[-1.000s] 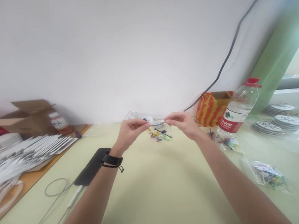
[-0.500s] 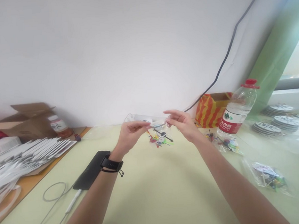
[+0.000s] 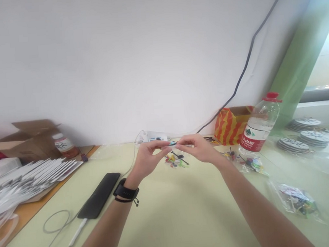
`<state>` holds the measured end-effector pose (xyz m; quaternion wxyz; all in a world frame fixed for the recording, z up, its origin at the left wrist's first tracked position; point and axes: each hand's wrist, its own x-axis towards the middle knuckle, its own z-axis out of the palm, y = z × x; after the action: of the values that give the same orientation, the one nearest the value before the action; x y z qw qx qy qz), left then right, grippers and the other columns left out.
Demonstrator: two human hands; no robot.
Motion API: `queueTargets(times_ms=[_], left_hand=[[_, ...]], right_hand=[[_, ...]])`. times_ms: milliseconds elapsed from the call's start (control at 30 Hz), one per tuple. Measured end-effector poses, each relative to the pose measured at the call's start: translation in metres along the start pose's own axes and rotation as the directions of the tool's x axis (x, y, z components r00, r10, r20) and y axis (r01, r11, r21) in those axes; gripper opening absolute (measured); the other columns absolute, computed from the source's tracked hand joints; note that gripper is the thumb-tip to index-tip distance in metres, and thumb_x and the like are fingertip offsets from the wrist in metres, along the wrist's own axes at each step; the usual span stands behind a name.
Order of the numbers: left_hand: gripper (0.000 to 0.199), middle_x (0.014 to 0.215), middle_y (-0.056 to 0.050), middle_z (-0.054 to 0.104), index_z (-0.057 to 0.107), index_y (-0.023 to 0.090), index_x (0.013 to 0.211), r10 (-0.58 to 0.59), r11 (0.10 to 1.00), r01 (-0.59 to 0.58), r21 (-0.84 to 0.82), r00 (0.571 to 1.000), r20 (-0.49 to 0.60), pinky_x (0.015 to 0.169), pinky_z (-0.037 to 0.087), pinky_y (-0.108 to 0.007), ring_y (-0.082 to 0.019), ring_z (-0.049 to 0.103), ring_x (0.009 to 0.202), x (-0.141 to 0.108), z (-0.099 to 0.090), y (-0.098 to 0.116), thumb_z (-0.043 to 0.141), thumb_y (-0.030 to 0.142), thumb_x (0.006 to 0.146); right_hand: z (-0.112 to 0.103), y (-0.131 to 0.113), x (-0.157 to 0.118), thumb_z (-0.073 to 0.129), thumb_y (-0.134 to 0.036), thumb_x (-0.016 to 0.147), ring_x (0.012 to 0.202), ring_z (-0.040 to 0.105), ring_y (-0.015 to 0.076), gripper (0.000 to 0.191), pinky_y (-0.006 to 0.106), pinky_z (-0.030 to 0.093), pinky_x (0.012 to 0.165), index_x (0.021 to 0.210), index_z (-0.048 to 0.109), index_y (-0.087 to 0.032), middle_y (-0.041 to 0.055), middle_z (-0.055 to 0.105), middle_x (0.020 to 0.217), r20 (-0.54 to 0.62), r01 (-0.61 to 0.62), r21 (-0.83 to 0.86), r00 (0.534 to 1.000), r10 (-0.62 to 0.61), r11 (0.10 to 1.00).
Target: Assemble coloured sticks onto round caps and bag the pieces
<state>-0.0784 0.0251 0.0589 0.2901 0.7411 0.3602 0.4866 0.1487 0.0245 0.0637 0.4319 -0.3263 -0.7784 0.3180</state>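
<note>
A clear plastic bag (image 3: pixel 174 160) of small colourful plastic parts hangs between my hands above the table. My left hand (image 3: pixel 150 157) is closed, thumb and fingers pinching the left side of the bag's upper edge. At the other side my right hand (image 3: pixel 197 147) pinches the same edge, its fingertips almost meeting those of the left. Red, yellow, green and black pieces show through the film below the fingers. A small bluish strip shows at the bag's top, partly hidden by the fingertips.
On the left lie a black phone (image 3: pixel 99 195) with a cable, a stack of white cards (image 3: pixel 39 173), a cardboard box (image 3: pixel 39 140) and a small bottle (image 3: pixel 65 145). To the right stand a water bottle (image 3: pixel 258 125), a striped bag (image 3: pixel 230 127), filled packets (image 3: pixel 298 200) and disc stacks (image 3: pixel 293 145).
My right hand has come left and its raised fingers have closed onto the bag's upper edge. The hands are now nearly touching. The view has shifted slightly.
</note>
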Motion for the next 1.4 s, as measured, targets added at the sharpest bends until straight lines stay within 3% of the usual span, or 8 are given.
queueTargets(times_ms=[200, 567, 833, 1000, 1133, 1300, 1400], left_hand=[[0.027, 0.094, -0.007, 0.078, 0.080, 0.019, 0.094, 0.003, 0.996, -0.020, 0.090, 0.982, 0.190, 0.080, 0.055, -0.031, -0.022, 0.070, 0.088, -0.001, -0.003, 0.003, 0.066, 0.042, 0.094], [0.030, 0.080, -0.002, 0.077, 0.078, 0.021, 0.082, -0.054, 0.965, -0.018, 0.263, 0.964, 0.261, 0.070, 0.050, -0.026, -0.017, 0.068, 0.075, 0.001, -0.014, 0.009, 0.063, 0.043, 0.096], [0.027, 0.084, -0.003, 0.075, 0.076, 0.021, 0.088, 0.019, 0.950, -0.110, 0.292, 0.954, 0.298, 0.071, 0.048, -0.027, -0.017, 0.064, 0.077, -0.002, -0.010, 0.011, 0.063, 0.044, 0.095], [0.031, 0.080, -0.004, 0.076, 0.078, 0.021, 0.083, 0.007, 0.966, -0.081, 0.244, 0.956, 0.292, 0.067, 0.047, -0.028, -0.017, 0.063, 0.073, 0.000, -0.014, 0.012, 0.062, 0.045, 0.095], [0.029, 0.097, -0.006, 0.077, 0.078, 0.022, 0.098, 0.011, 0.982, -0.066, 0.175, 0.954, 0.299, 0.070, 0.049, -0.027, -0.019, 0.067, 0.084, -0.001, -0.009, 0.014, 0.063, 0.046, 0.095], [0.033, 0.081, -0.004, 0.077, 0.080, 0.022, 0.085, 0.005, 0.978, -0.072, 0.193, 0.945, 0.327, 0.063, 0.044, -0.028, -0.018, 0.064, 0.073, -0.003, 0.001, 0.018, 0.060, 0.045, 0.097], [0.028, 0.081, -0.003, 0.078, 0.081, 0.023, 0.088, 0.004, 0.977, -0.073, 0.198, 0.945, 0.328, 0.064, 0.042, -0.029, -0.018, 0.062, 0.071, -0.003, 0.004, 0.019, 0.066, 0.046, 0.093]], right_hand=[[0.003, -0.005, -0.001, 0.059, -0.043, 0.096, 0.073, 0.054, 0.0149, 0.029, 0.026, 0.043, 0.067, 0.089, 0.073, -0.018, 0.0015, 0.067, 0.081, 0.072, -0.011, -0.124, 0.997, 0.020, 0.992], [-0.005, -0.002, -0.005, 0.060, -0.048, 0.094, 0.053, 0.040, 0.0104, 0.035, 0.024, 0.031, 0.051, 0.079, 0.065, -0.018, -0.0053, 0.046, 0.057, 0.173, -0.119, -0.095, 0.976, 0.134, 0.988], [-0.010, -0.014, -0.007, 0.060, -0.050, 0.094, 0.053, 0.043, 0.0101, 0.036, 0.023, 0.032, 0.051, 0.081, 0.066, -0.017, -0.0048, 0.048, 0.057, 0.215, -0.147, -0.061, 0.964, 0.157, 0.987], [-0.022, -0.022, -0.011, 0.060, -0.051, 0.094, 0.054, 0.047, 0.0114, 0.037, 0.023, 0.034, 0.050, 0.088, 0.071, -0.016, -0.0028, 0.052, 0.058, 0.262, -0.174, -0.081, 0.946, 0.189, 0.981], [-0.021, -0.029, -0.012, 0.060, -0.051, 0.093, 0.054, 0.047, 0.0115, 0.037, 0.023, 0.036, 0.049, 0.084, 0.071, -0.017, -0.0021, 0.052, 0.058, 0.278, -0.156, -0.097, 0.944, 0.177, 0.983], [-0.021, -0.031, -0.014, 0.060, -0.049, 0.093, 0.050, 0.045, 0.0107, 0.035, 0.022, 0.032, 0.046, 0.083, 0.072, -0.017, -0.0014, 0.056, 0.057, 0.289, -0.137, -0.204, 0.938, 0.194, 0.969], [-0.024, -0.028, -0.015, 0.061, -0.047, 0.093, 0.051, 0.047, 0.0112, 0.033, 0.022, 0.033, 0.047, 0.084, 0.072, -0.018, -0.0010, 0.059, 0.058, 0.286, -0.141, -0.216, 0.937, 0.201, 0.966]])
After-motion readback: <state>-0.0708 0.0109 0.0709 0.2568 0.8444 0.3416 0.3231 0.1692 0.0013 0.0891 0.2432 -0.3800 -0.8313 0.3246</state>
